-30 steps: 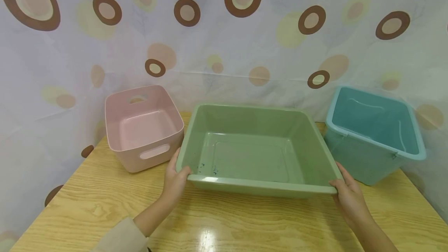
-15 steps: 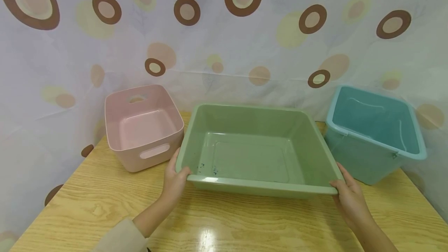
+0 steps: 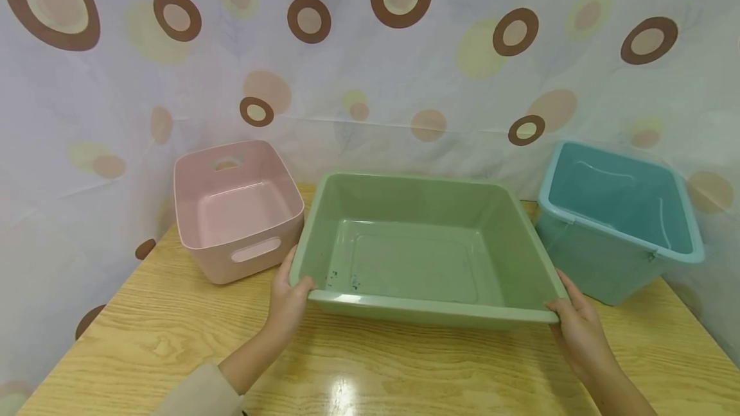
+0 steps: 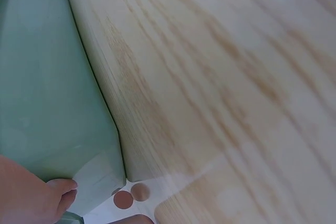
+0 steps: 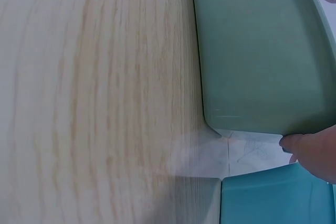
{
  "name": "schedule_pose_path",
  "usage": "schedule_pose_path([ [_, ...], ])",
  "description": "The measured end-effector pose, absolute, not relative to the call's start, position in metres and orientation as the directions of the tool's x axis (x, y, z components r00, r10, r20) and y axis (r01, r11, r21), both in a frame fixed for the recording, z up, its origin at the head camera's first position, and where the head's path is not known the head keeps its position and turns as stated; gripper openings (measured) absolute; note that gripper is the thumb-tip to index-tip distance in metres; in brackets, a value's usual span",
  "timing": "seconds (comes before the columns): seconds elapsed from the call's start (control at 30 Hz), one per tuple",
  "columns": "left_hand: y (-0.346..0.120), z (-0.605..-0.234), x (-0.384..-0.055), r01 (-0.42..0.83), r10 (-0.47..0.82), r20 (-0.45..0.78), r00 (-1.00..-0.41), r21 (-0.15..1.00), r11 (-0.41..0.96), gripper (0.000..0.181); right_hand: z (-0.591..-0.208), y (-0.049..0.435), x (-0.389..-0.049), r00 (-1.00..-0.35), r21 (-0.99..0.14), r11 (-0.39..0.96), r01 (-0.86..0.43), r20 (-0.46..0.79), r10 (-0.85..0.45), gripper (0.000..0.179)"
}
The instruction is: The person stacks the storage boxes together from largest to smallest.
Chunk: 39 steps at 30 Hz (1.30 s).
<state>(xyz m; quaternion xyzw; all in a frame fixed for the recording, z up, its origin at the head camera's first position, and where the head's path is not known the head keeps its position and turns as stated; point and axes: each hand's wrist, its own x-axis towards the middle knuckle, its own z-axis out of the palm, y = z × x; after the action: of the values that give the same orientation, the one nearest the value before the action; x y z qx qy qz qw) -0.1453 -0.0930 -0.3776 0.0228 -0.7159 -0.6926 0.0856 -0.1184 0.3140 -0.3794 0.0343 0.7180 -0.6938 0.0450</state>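
Note:
A wide, shallow green plastic basin [image 3: 428,311] sits on the wooden table between two other containers. Some small dark specks show on its floor near the front left corner. At that corner my left hand [image 3: 289,294] grips the rim, thumb over the top and fingers around the outer side. My right hand [image 3: 578,323] holds the front right corner the same way. In the left wrist view the left hand [image 4: 31,192] is at the end of the basin's outer wall [image 4: 47,87]. The right wrist view shows the right hand [image 5: 312,150] under the basin's end [image 5: 262,66].
Close by the basin's left side stands a pink bin [image 3: 243,265] with handle slots. At the right is a taller blue-green bucket [image 3: 601,262], near my right hand. Behind them hangs a white patterned cloth [image 3: 347,69]. The wooden table [image 3: 405,371] extends in front.

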Motion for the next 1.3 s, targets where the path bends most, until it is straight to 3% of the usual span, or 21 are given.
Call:
schedule_pose_path([
  [0.8,-0.0980,-0.3747,-0.1440,0.075,-0.123,0.080,-0.989,0.996,0.041,0.076,-0.3740,0.3088,-0.1224,-0.990,-0.990,0.039,0.138,-0.138,0.006,0.063],
  [1.3,-0.1015,-0.3756,-0.1431,0.053,-0.088,0.058,-0.994,0.997,0.060,0.069,-0.3718,0.3109,-0.1208,-0.980,-0.980,-0.070,0.184,-0.189,0.069,0.067],
])
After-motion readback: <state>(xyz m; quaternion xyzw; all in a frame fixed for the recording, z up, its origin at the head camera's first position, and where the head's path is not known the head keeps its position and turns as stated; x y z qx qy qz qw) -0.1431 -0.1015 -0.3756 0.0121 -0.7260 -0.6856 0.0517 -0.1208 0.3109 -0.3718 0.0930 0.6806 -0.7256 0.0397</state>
